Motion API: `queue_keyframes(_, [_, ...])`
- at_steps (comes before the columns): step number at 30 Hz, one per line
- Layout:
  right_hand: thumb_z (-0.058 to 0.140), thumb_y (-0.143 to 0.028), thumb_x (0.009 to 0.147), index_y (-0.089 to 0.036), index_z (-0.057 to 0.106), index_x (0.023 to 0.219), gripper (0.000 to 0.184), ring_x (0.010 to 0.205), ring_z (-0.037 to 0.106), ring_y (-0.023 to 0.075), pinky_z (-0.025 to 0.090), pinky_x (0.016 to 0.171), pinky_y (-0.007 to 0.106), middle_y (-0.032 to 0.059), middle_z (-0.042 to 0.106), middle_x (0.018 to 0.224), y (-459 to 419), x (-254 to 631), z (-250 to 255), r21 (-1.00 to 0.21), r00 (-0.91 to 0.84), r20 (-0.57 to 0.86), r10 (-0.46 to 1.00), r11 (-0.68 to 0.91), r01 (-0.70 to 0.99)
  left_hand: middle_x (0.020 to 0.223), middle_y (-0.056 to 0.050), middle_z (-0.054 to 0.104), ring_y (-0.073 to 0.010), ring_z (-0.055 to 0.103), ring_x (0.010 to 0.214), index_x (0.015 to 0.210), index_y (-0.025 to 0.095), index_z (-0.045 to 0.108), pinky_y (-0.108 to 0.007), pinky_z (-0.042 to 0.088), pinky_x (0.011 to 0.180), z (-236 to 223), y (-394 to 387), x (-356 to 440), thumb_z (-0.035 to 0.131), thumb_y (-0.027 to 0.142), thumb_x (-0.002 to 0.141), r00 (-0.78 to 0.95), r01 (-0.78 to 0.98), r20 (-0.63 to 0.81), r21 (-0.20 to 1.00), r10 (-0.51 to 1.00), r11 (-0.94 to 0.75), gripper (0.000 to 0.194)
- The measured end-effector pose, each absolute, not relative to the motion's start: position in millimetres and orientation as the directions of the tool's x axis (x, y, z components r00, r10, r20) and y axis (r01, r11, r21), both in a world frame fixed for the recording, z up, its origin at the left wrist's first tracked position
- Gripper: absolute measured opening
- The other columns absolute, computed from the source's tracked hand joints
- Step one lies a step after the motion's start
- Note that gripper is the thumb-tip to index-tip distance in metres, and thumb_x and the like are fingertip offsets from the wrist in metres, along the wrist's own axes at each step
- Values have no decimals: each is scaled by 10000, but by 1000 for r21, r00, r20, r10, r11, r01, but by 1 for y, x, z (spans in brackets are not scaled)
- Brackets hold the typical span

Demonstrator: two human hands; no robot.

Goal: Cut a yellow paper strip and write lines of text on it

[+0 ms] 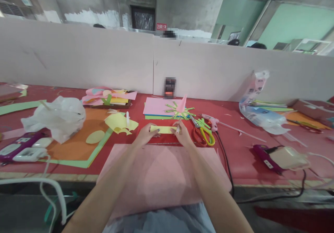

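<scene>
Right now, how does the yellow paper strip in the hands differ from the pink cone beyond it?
The yellow paper strip is long and rectangular; the pink cone tapers to a point. The strip is held crosswise between the left hand and right hand, while the cone points upward amid green spokes. The strip is pale yellow; the cone is pink. Both look like paper.

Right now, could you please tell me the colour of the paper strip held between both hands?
The strip is pale yellow, in the head view.
</scene>
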State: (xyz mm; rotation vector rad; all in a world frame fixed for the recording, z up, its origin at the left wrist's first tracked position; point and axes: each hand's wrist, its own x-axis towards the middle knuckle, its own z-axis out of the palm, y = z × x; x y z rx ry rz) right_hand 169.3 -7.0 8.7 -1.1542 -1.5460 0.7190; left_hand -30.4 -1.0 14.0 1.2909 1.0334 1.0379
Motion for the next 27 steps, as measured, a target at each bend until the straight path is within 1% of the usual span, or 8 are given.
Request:
queue_keyframes(2, [605,-349,697,-223,478,820,217,556,419,114,447,562,241,-37,391,661,-7,169,8,-858,-25,402,915,386,339,615,10,659,-184,677,631,904,174,480,-362,547,698,14,-2,-30,644,183,758,208,5,5,1000,978,-6,220])
queue_keyframes(6, [566,-338,718,-222,467,827,188,554,418,112,433,549,238,-25,425,693,-5,169,7,-864,-44,406,913,399,308,610,15,657,-183,682,649,928,176,471,-358,544,708,13,-1,-31,563,113,802,218,13,-2,1000,976,-1,169])
queue_keyframes(9, [548,-354,719,-222,461,827,191,559,419,114,440,539,241,-15,444,720,-5,170,8,-880,-29,387,922,378,288,607,20,654,-180,685,662,954,178,455,-362,539,723,13,0,-32,497,76,831,248,-6,-23,1000,968,25,165])
queue_keyframes(14, [559,-360,705,-216,475,820,203,583,439,121,466,553,264,-15,420,733,-5,175,11,-898,-47,344,938,343,277,613,18,653,-171,687,682,946,174,446,-361,530,757,16,0,-33,428,46,856,283,-42,-32,998,959,46,157])
queue_keyframes(17, [569,-353,700,-216,485,836,211,586,456,125,483,592,284,-28,405,700,-1,179,7,-918,-75,306,949,315,239,596,25,645,-176,688,688,957,174,441,-370,527,769,16,0,-33,430,41,854,277,-60,-32,997,960,51,169])
queue_keyframes(21, [593,-354,680,-215,493,855,245,638,491,133,490,646,301,-20,447,736,1,181,4,-936,-66,272,960,280,213,623,14,655,-194,690,711,950,175,443,-408,512,802,14,1,-34,470,65,845,276,-63,-29,997,961,48,155])
queue_keyframes(23, [609,-362,671,-213,490,854,264,628,490,128,493,641,308,-23,447,744,0,180,5,-945,-61,263,963,270,186,631,9,657,-196,689,708,939,171,447,-419,508,807,14,2,-34,467,63,845,274,-60,-31,997,961,49,145])
queue_keyframes(27, [650,-339,644,-214,490,840,282,567,462,112,497,620,317,-43,405,705,-2,179,8,-939,-67,273,960,281,197,644,3,659,-195,688,706,932,165,454,-426,506,808,14,1,-34,443,51,850,275,-63,-30,997,961,49,140])
